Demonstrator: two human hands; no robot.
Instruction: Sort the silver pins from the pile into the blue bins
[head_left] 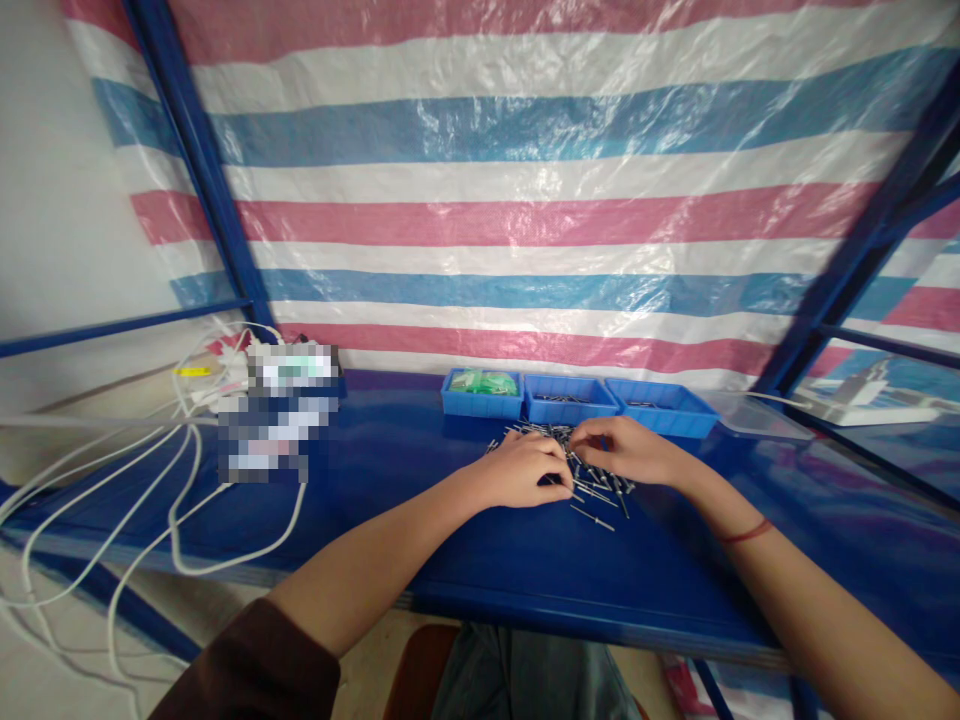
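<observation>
Rivets (604,476) lie loose in a pile, partly under both hands, with one stray just in front of it. How much is sorted shows only in part: behind the pile, from left to right, the left bin (482,405) holds green bags (484,381), while the middle bin (570,412) and the right bin (664,420) hold thin metal pieces that look like rivets, seemingly far fewer than lie outside. The left hand (525,470) rests over the pile's left side, fingers curled and thumb close beneath them with a narrow gap; whether it grips a rivet, I cannot tell. The right hand (619,447) bends in from the pile's right, fingertips drawn together at its edge, and its hold is hidden too. The blue table (360,520) spreads under the pile. Well left of the pile, a pale wall (67,180) stands beyond looping white cables (173,520), a yellow tag (193,372), blurred items (270,440) and a blue post (201,170). A striped sheet (525,220) hangs behind the pile; a brown seat (421,670) and grey trousers (525,675) show below it. To its right are a see-through lid (761,415), another post (847,270) and a white object (870,400).
</observation>
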